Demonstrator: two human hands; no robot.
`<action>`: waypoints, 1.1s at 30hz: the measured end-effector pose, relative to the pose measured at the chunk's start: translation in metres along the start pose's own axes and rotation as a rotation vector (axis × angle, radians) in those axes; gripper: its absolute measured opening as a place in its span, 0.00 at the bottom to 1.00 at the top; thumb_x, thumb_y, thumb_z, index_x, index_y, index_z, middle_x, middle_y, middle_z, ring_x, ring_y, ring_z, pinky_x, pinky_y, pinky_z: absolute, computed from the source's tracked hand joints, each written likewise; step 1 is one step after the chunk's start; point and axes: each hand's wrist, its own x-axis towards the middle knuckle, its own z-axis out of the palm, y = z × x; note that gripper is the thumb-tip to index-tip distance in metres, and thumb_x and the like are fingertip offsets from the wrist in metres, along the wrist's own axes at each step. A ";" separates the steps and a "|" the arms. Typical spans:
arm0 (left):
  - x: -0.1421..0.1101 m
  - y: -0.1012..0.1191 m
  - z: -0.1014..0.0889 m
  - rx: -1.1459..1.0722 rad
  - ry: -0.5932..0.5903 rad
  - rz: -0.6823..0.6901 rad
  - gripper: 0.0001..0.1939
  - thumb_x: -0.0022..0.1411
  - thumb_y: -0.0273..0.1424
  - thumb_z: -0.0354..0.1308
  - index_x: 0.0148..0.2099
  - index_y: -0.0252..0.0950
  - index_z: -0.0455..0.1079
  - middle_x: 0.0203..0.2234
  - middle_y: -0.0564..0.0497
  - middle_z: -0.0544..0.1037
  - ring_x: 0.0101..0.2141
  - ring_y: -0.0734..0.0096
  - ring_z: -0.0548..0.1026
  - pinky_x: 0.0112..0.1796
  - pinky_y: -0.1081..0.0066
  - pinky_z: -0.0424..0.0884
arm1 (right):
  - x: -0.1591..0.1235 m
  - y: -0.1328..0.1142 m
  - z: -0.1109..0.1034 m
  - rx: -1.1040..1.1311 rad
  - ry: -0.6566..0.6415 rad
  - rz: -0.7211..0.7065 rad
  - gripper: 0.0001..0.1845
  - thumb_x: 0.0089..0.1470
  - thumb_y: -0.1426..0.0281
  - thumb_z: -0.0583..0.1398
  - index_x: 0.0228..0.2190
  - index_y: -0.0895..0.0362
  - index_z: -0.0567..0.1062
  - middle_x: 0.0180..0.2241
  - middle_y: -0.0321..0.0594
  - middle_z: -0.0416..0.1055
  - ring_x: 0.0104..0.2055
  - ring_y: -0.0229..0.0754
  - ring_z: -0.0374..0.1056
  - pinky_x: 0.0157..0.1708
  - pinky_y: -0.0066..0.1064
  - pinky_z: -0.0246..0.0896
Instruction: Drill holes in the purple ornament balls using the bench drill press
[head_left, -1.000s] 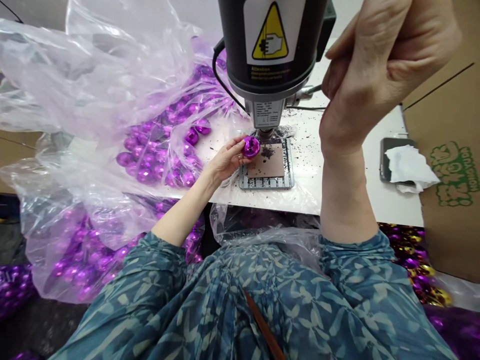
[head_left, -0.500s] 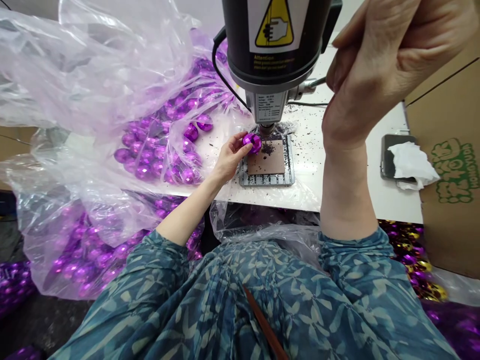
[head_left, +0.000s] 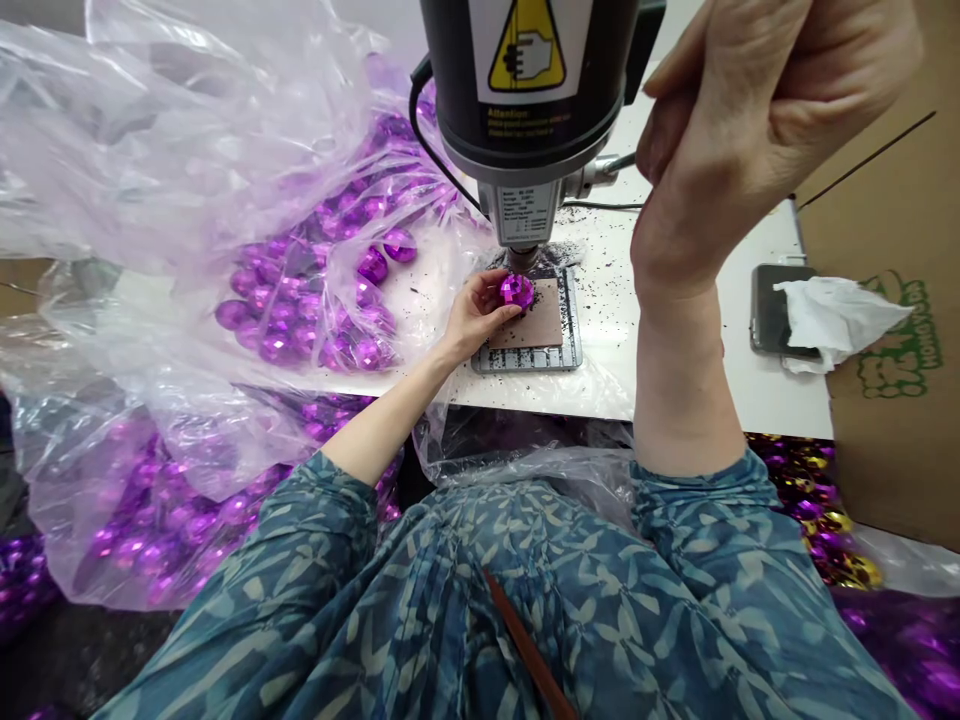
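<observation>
My left hand (head_left: 477, 315) is closed on a faceted purple bauble (head_left: 517, 291) and holds it on the brown pad (head_left: 541, 325) of the metal drill table (head_left: 576, 352), right under the drill bit (head_left: 523, 259). Above it hangs the dark drill press head (head_left: 525, 90) with a yellow warning label. My right hand (head_left: 757, 130) is raised at the upper right, fingers wrapped round the press's feed lever (head_left: 619, 162), whose handle is mostly hidden in the fist.
A clear plastic bag (head_left: 187, 180) with several purple baubles (head_left: 300, 310) lies at the left. Dark shavings speckle the white table (head_left: 675, 380). A phone (head_left: 772, 310) under a white tissue (head_left: 840, 310) and a cardboard box (head_left: 892, 350) are at the right. More bagged baubles (head_left: 165, 520) sit below.
My left hand has carried the purple bauble a little to the right, from beside the bit to directly under it on the pad. The right hand stays raised on the lever.
</observation>
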 end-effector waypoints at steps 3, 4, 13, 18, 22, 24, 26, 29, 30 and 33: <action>0.000 -0.006 0.003 0.003 -0.029 0.010 0.44 0.53 0.57 0.82 0.64 0.44 0.72 0.60 0.43 0.82 0.62 0.53 0.82 0.68 0.49 0.76 | 0.000 -0.003 0.000 0.017 -0.003 0.010 0.33 0.55 0.43 0.57 0.18 0.59 0.62 0.14 0.26 0.57 0.16 0.15 0.54 0.25 0.09 0.54; -0.001 -0.007 0.004 0.009 -0.041 0.017 0.44 0.54 0.57 0.82 0.65 0.45 0.71 0.61 0.43 0.81 0.63 0.52 0.81 0.68 0.49 0.75 | 0.000 -0.004 0.000 0.029 -0.001 0.009 0.30 0.60 0.50 0.58 0.18 0.59 0.61 0.14 0.25 0.56 0.16 0.15 0.53 0.25 0.09 0.54; -0.014 0.003 0.013 0.147 -0.030 0.073 0.41 0.57 0.59 0.79 0.63 0.44 0.73 0.62 0.42 0.80 0.67 0.49 0.77 0.71 0.48 0.71 | -0.007 0.009 -0.004 0.076 -0.001 -0.126 0.28 0.61 0.52 0.56 0.23 0.63 0.72 0.18 0.27 0.64 0.23 0.15 0.66 0.30 0.05 0.58; -0.016 0.005 0.020 0.139 0.006 0.066 0.39 0.58 0.59 0.79 0.61 0.43 0.72 0.60 0.42 0.81 0.63 0.50 0.80 0.68 0.48 0.74 | -0.010 0.015 -0.006 0.089 0.003 -0.180 0.34 0.59 0.45 0.55 0.23 0.64 0.74 0.18 0.28 0.61 0.21 0.13 0.61 0.31 0.06 0.58; -0.018 0.004 0.022 0.125 0.005 0.072 0.39 0.59 0.57 0.78 0.61 0.42 0.70 0.61 0.40 0.81 0.62 0.50 0.81 0.67 0.48 0.75 | -0.019 0.017 -0.010 0.115 0.043 -0.224 0.27 0.63 0.51 0.58 0.29 0.61 0.83 0.19 0.29 0.58 0.22 0.11 0.58 0.31 0.04 0.52; -0.018 0.004 0.021 0.134 0.001 0.064 0.39 0.60 0.58 0.78 0.62 0.42 0.70 0.60 0.41 0.81 0.61 0.50 0.81 0.67 0.47 0.75 | -0.026 0.019 -0.012 0.137 0.073 -0.242 0.21 0.64 0.54 0.60 0.35 0.55 0.87 0.19 0.29 0.56 0.23 0.10 0.59 0.31 0.04 0.51; -0.018 0.004 0.020 0.138 -0.009 0.063 0.39 0.60 0.58 0.77 0.62 0.43 0.70 0.60 0.41 0.81 0.62 0.50 0.81 0.67 0.48 0.74 | -0.032 0.021 -0.014 0.161 0.092 -0.256 0.16 0.65 0.56 0.61 0.41 0.48 0.88 0.20 0.29 0.54 0.23 0.11 0.59 0.30 0.05 0.52; -0.017 0.003 0.019 0.133 -0.023 0.074 0.39 0.60 0.58 0.77 0.62 0.43 0.70 0.62 0.41 0.80 0.63 0.50 0.80 0.68 0.48 0.74 | -0.039 0.025 -0.014 0.179 0.092 -0.256 0.15 0.66 0.57 0.62 0.43 0.48 0.87 0.19 0.30 0.48 0.21 0.13 0.59 0.28 0.09 0.54; -0.017 0.003 0.019 0.132 -0.026 0.075 0.39 0.60 0.58 0.77 0.62 0.44 0.70 0.62 0.41 0.80 0.63 0.50 0.80 0.67 0.48 0.74 | -0.041 0.026 -0.014 0.172 0.095 -0.247 0.17 0.66 0.56 0.62 0.42 0.50 0.87 0.19 0.30 0.47 0.20 0.14 0.58 0.28 0.10 0.54; -0.017 0.002 0.018 0.132 -0.025 0.072 0.38 0.60 0.58 0.77 0.62 0.44 0.70 0.63 0.41 0.79 0.63 0.50 0.80 0.68 0.48 0.73 | -0.043 0.032 -0.013 0.108 0.118 -0.229 0.24 0.66 0.50 0.60 0.38 0.57 0.84 0.18 0.29 0.46 0.19 0.15 0.56 0.26 0.11 0.52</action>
